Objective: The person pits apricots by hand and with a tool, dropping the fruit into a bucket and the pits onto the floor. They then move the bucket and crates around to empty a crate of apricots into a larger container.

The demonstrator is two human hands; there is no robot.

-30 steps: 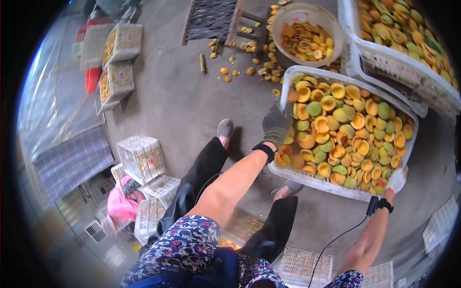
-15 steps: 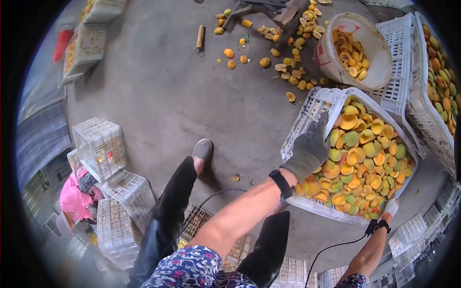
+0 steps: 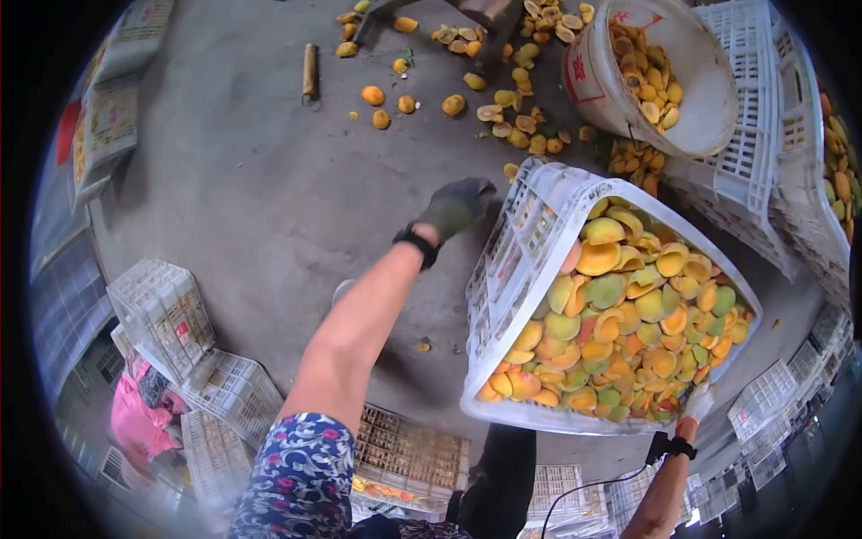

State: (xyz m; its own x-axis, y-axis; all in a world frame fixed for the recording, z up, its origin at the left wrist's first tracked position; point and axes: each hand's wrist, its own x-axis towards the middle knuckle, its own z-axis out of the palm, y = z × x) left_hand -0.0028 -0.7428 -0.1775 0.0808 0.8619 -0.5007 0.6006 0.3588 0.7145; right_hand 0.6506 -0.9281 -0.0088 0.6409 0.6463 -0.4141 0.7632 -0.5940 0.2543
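A white plastic crate full of pitted, yellow-orange and greenish peach halves is tilted in front of me, its open top facing me. My right hand, in a pale glove, is closed on the crate's near right corner; part of its fingers is hidden. Off the crate's left side, my left hand wears a dark grey-green glove. It holds nothing, and its slightly blurred fingers are apart, pointing toward the crate wall.
Behind the crate, a white bucket of fruit pieces leans beside more crates. Fruit halves and a short wooden stick lie on the concrete floor. At left, a person in pink is near stacked crates.
My left hand has let go of the crate's upper left rim and moved left. The crate now appears farther left and larger in view, with my right hand still on its corner.
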